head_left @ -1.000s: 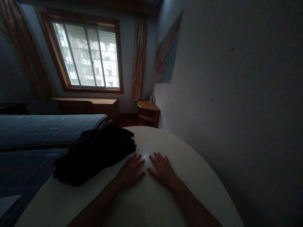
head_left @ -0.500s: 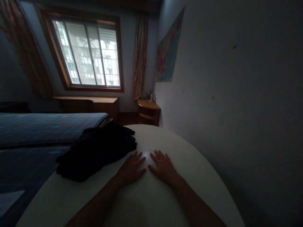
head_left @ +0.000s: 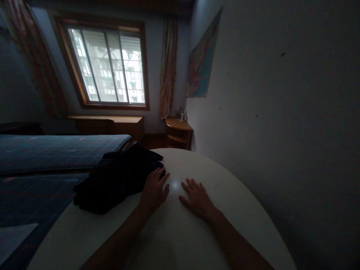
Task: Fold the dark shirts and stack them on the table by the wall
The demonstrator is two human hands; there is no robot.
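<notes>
Along the far-left edge of the round white smooth-topped table (head_left: 180, 243) lies a rumpled heap of black cloth (head_left: 118, 183), so dark that I can barely pick out its folds. It covers a stretch of that rim, with blue plaid padded bedding (head_left: 56, 150) just beyond. My left hand (head_left: 154, 189) is at the heap's right end, its fingers stretched forward and a little apart, the thumb held away from them. The fingertips overlap the cloth's edge from where I look; whether they press on it I cannot tell, but they are not closed around it. My right hand (head_left: 197, 198) lies palm down near the middle of the table, fingers fanned and empty.

On the wall past the table's right edge hangs a blue and reddish map-like poster (head_left: 203, 63); any lettering on it is too dim and small for me to read. Beyond the far edge, a curved brown wooden corner shelf (head_left: 178, 125) carries small upright pale containers (head_left: 182, 117), their labels likewise too small to make out.

Half a second ago both my hands lay side by side, the left on bare tabletop beside the cloth. Since then the left has shifted forward and outward to the heap, while the right has kept its spread pose and the cloth its place on the table.
</notes>
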